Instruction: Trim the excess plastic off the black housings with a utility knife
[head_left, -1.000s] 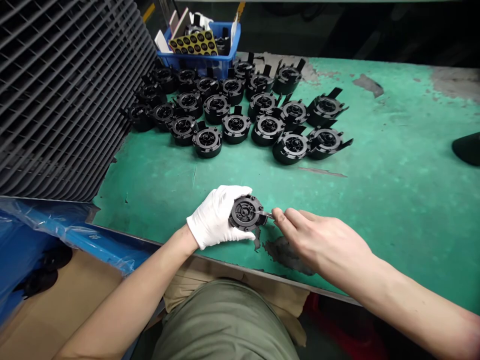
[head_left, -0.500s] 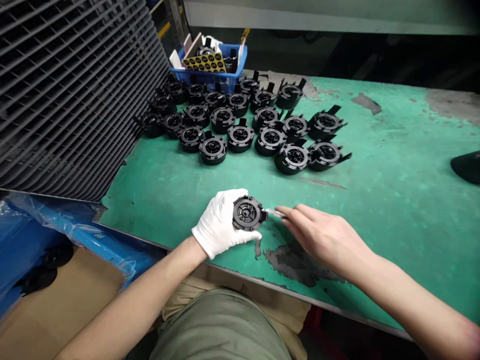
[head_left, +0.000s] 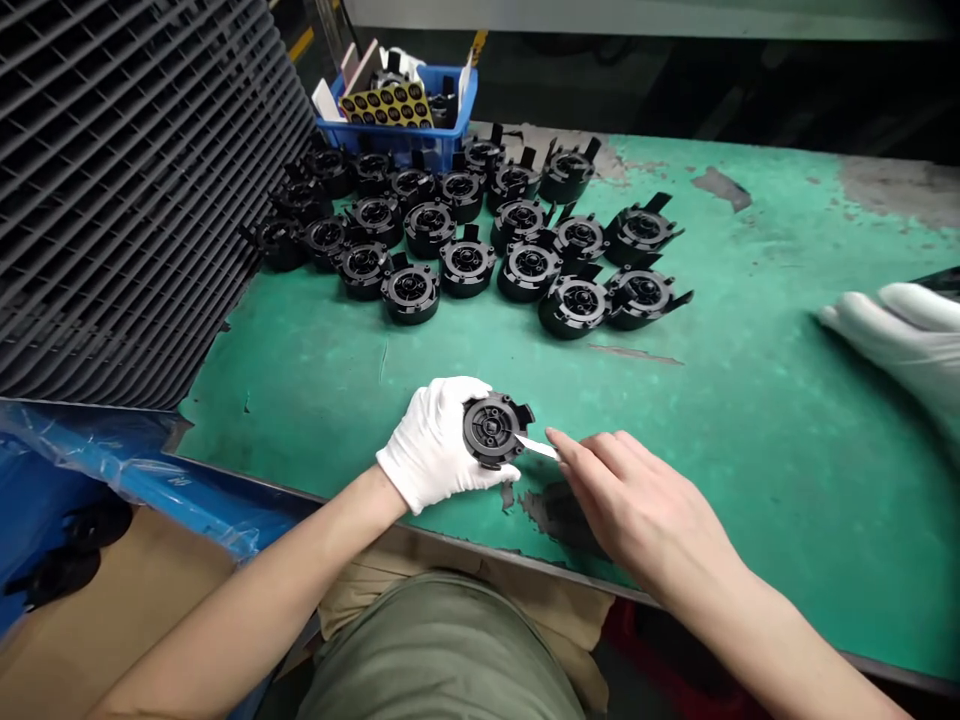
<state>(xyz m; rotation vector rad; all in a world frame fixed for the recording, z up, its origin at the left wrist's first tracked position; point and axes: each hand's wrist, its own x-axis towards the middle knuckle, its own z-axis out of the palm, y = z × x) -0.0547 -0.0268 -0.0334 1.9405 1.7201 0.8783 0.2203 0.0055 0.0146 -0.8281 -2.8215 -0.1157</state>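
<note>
My left hand [head_left: 435, 440], in a white glove, is closed around the side of a round black plastic part [head_left: 493, 428]. The part's ribbed, ringed face is turned up at me, with a tab at its upper right. My bare right hand [head_left: 637, 500] pinches a small knife [head_left: 538, 447] with a pale, pointed blade. The blade's tip lies over the right side of the part's face, near the rim; whether it touches is hard to tell. Most of the knife's handle is hidden in my fingers.
Several similar black parts [head_left: 469, 262] stand across the green tabletop [head_left: 750, 400]. Behind them is a blue bin [head_left: 420, 142] with a yellow sticker sheet. Stacked dark grids [head_left: 135, 200] rise at left. Another person's gloved hand [head_left: 900, 340] reaches in from the right.
The knife tip has moved from the part's right edge, by the tab, onto its face. The other person's gloved hand has come into view at right. The view has shifted slightly.
</note>
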